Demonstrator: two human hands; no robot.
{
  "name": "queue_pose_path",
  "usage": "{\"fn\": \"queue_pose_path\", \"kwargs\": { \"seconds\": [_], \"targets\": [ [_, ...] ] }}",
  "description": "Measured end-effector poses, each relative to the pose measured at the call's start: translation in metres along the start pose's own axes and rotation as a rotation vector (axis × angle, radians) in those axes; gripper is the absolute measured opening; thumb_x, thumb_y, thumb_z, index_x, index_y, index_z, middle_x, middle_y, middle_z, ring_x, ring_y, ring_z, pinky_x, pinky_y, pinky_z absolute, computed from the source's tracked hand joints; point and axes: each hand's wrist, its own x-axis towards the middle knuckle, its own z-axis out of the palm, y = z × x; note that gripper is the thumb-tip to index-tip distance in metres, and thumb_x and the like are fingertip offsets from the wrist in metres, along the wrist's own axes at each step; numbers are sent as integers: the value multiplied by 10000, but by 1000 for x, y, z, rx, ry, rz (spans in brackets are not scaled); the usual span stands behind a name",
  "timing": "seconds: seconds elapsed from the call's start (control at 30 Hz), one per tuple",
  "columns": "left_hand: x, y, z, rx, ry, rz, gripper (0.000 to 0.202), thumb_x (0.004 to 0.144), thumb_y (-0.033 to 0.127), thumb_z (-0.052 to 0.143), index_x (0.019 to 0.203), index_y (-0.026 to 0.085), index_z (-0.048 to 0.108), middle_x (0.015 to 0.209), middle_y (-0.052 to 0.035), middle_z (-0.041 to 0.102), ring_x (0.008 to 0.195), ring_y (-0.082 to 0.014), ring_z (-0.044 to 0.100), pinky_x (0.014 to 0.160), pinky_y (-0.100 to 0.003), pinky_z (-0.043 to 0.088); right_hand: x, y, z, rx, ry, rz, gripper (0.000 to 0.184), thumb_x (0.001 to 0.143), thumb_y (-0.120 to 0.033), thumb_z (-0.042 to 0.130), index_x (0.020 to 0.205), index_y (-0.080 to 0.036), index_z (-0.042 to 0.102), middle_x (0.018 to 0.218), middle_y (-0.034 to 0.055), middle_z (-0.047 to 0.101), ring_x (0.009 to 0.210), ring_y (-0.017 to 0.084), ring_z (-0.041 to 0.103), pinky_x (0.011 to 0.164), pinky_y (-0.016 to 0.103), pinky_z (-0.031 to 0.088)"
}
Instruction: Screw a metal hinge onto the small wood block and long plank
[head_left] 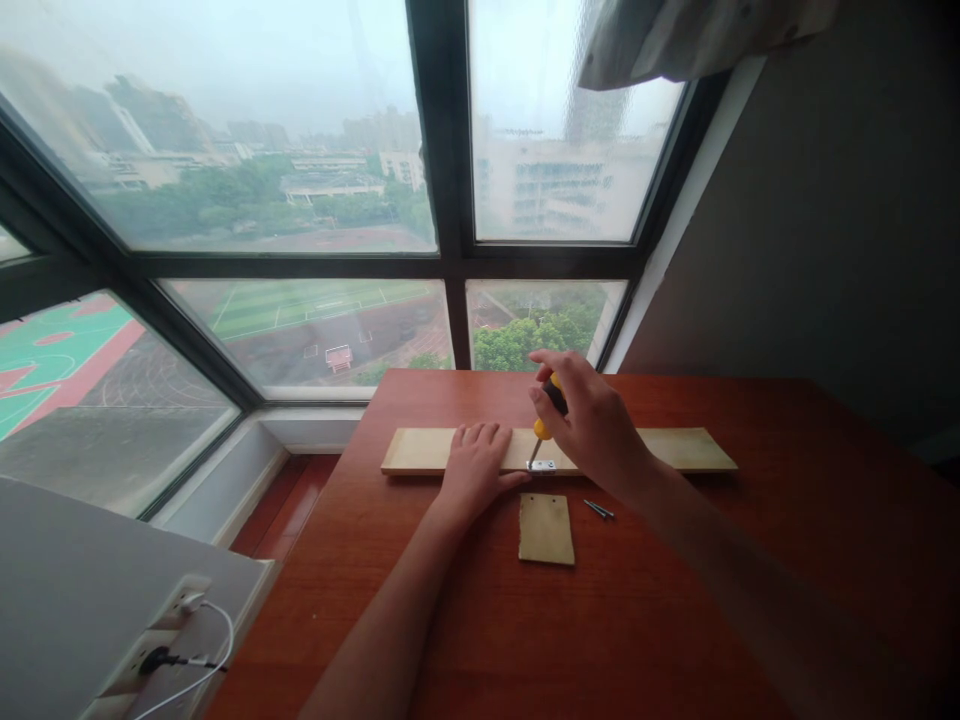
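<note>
A long pale wooden board (420,452) lies across the table. My left hand (478,465) rests flat on it with the fingers stretched out, its thumb near a small metal hinge (543,467) at the board's near edge. My right hand (592,415) is closed around a yellow and black screwdriver (553,397). The tool leans, its tip at the left end of the hinge; whether a screw sits under it is too small to tell. In front of the board lies a small wooden piece (546,530) with two holes along its top. Several loose screws (598,509) lie to its right.
The reddish-brown table (645,620) stands against large windows (300,330) with dark frames. At the lower left, plugs and a white cable (229,625) hang from wall sockets (142,662). A grey cloth (690,40) hangs at the upper right.
</note>
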Motion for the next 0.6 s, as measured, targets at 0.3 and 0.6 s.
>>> {"fn": "queue_pose_path", "kwargs": {
  "seconds": [0.3, 0.6],
  "targets": [
    [0, 1, -3, -7, -10, 4, 586, 788, 635, 599, 1215, 239, 532, 1264, -122, 563, 1187, -309, 475, 1010, -457, 320, 1, 5, 1, -117, 65, 64, 260, 922, -310, 508, 1168, -227, 515, 962, 78, 639, 851, 242, 620, 700, 375, 503],
    [0, 1, -2, 3, 0, 5, 608, 784, 660, 584, 1215, 235, 528, 1270, -121, 559, 1194, -308, 478, 1010, -447, 326, 2, 1, 1, -323, -8, 92, 329, 916, -391, 495, 1176, -191, 520, 1016, 118, 649, 741, 242, 615, 542, 330, 424]
  ]
}}
